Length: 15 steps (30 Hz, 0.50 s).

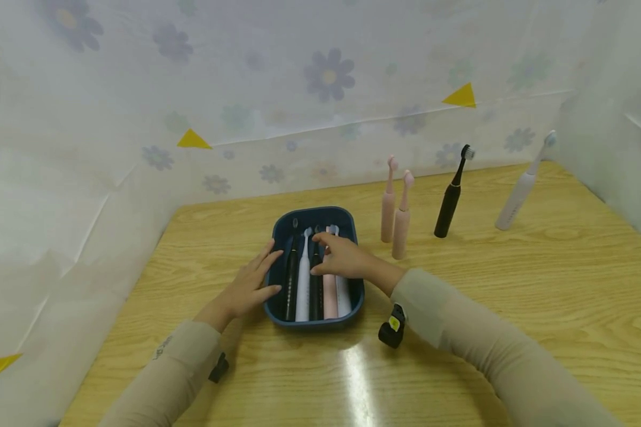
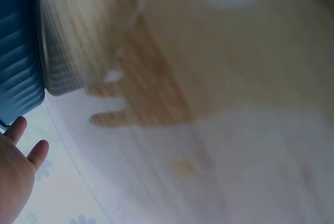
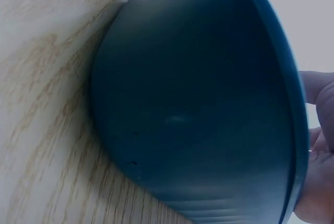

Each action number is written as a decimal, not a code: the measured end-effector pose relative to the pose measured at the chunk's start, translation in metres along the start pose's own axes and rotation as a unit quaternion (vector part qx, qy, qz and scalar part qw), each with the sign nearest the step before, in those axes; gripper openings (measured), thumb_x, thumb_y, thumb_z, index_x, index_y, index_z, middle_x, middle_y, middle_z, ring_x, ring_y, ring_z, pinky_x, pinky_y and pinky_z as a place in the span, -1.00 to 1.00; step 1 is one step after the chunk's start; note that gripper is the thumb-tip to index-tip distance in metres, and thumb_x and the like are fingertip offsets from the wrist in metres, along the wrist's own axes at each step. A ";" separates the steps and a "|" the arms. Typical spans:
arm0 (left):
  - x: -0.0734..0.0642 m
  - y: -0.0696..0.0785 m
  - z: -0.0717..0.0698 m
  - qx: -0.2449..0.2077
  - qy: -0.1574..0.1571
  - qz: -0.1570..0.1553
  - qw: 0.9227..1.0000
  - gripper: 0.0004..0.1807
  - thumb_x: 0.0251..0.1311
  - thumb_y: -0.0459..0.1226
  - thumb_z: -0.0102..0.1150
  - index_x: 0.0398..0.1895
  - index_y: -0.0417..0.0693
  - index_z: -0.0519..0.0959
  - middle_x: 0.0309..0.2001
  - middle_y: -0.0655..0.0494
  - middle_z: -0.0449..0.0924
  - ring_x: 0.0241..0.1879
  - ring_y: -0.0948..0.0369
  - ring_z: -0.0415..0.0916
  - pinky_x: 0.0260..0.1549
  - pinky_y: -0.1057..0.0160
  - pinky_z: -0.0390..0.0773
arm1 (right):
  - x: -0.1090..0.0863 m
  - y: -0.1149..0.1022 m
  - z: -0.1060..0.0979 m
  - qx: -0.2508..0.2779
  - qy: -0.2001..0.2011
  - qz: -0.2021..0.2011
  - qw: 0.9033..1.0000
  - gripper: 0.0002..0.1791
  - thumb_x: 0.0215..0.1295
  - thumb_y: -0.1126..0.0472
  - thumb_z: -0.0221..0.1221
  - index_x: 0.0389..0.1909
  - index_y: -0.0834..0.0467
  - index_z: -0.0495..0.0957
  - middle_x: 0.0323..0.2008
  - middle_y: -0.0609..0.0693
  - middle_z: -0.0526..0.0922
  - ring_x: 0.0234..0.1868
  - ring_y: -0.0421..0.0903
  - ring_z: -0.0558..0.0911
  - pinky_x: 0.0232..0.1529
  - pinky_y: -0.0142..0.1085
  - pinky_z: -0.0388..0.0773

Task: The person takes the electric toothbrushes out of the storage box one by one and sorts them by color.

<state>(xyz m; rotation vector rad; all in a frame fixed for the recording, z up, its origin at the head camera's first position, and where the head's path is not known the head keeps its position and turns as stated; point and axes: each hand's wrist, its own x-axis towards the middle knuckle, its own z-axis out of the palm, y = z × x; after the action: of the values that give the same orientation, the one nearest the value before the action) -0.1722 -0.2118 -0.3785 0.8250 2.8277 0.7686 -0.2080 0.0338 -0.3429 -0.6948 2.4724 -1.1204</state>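
A dark blue bin point(image 1: 314, 325) stands on the table, with several electric toothbrushes lying side by side in it. From left to right they are a black toothbrush point(image 1: 291, 284), a white toothbrush point(image 1: 303, 290), a second black toothbrush point(image 1: 316, 299), a pink toothbrush point(image 1: 330, 299) and another white toothbrush point(image 1: 344, 299). My left hand point(image 1: 248, 284) touches the bin's left rim with spread fingers. Above the right half of the bin is my right hand point(image 1: 344, 256), thumb and index finger apart over the second black toothbrush. Its remaining fingers partly hide the pink and right-hand white ones.
Right of the bin, two pink toothbrushes point(image 1: 400, 234) stand upright close together. Farther right stand a black toothbrush point(image 1: 447, 210) and a white toothbrush point(image 1: 515, 201). A flower-patterned sheet point(image 1: 278, 136) hangs behind the wooden table point(image 1: 539, 284).
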 end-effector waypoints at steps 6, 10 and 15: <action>0.000 0.002 -0.001 0.005 -0.002 0.000 1.000 -0.31 0.16 -0.07 -0.10 0.32 0.01 -0.07 0.34 0.12 -0.39 0.24 -0.10 -0.18 -0.06 -0.33 -0.08 | 0.006 0.001 0.002 0.007 -0.009 -0.006 1.000 -0.20 -0.02 0.10 0.23 0.24 0.15 0.09 0.14 0.15 0.28 0.07 0.05 0.34 -0.05 -0.11 0.32; -0.001 0.002 -0.001 0.006 -0.003 0.001 1.000 -0.31 0.16 -0.06 -0.10 0.32 0.01 -0.08 0.34 0.13 -0.40 0.24 -0.10 -0.18 -0.06 -0.33 -0.08 | 0.010 0.002 0.003 0.014 -0.015 -0.020 1.000 -0.20 0.00 0.13 0.22 0.26 0.16 0.06 0.17 0.18 0.23 0.10 0.09 0.31 -0.02 -0.10 0.30; 0.000 0.001 0.000 0.012 -0.002 0.005 1.000 -0.30 0.15 -0.07 -0.09 0.32 0.00 -0.07 0.34 0.11 -0.39 0.24 -0.10 -0.17 -0.08 -0.34 -0.06 | 0.015 0.002 0.004 0.024 -0.023 -0.030 0.999 -0.20 0.02 0.15 0.21 0.26 0.18 0.04 0.19 0.19 0.19 0.12 0.09 0.29 -0.01 -0.11 0.29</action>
<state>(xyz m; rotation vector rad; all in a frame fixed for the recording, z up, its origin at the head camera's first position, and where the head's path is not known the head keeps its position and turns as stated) -0.1717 -0.2107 -0.3780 0.8422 2.8374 0.7356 -0.2185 0.0240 -0.3487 -0.7776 2.3919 -1.1683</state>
